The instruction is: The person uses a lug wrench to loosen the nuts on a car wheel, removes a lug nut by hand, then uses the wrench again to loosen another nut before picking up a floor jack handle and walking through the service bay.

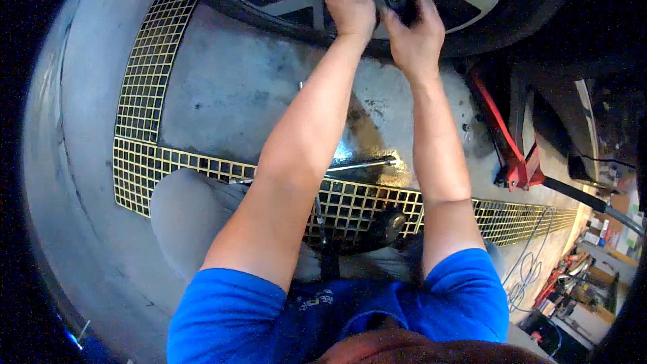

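Observation:
In front of me stands a car wheel [286,3] with silver spokes and a black tyre. Both my hands are up at its lower middle, just below the hub. My right hand [419,30] curls around a dark tool [396,1] with a rounded end and a shiny metal part reaching toward the hub. My left hand [352,10] is closed beside it, fingertips bent at the tool's shiny part. What lies inside the left fingers is hidden. A long metal bar [360,165] lies on the floor below my forearms.
Yellow floor grating [141,81] runs down the left and across beneath me. A red jack [515,168] with a long dark handle stands at the right. Beyond it lie a looped hose [526,276] and cluttered shelves [610,249].

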### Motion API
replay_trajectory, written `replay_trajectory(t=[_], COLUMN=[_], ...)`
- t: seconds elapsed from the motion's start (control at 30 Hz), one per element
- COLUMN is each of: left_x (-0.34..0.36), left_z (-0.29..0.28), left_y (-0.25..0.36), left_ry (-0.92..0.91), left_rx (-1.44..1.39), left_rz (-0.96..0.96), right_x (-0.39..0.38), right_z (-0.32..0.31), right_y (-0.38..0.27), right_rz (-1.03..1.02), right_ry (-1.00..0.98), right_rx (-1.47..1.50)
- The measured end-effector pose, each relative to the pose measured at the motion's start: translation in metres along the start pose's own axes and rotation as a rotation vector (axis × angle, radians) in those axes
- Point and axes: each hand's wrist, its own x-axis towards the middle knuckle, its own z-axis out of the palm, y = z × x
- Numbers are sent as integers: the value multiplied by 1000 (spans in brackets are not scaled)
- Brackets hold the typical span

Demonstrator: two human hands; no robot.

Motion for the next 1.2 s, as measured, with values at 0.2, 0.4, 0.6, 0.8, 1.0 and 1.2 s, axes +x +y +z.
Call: replay_trajectory(t=[0.2,0.4,0.6,0.8,1.0,1.2], left_x=[13,20,29,43,48,51], left_z=[-28,-40,-25,-19,-14,-31], left_y=[14,57,54,36,43,63], left_ry=[-54,-344,-196,-134,13,-176], left_rx=[-154,-813,-782,-368,12,187], left_rz=[-121,-494,-457,-130,122,25], right_x=[62,61,62,62,70,59], right_z=[3,27,42,30,21,-16], right_y=[-79,-13,-14,-35,-27,-17], right_rz=[-794,-631,-492,-510,-531,-330], right_ry=[86,11,21,-89,-40,173], right_rx=[-702,-1201,-1209,-1205,-987,-556])
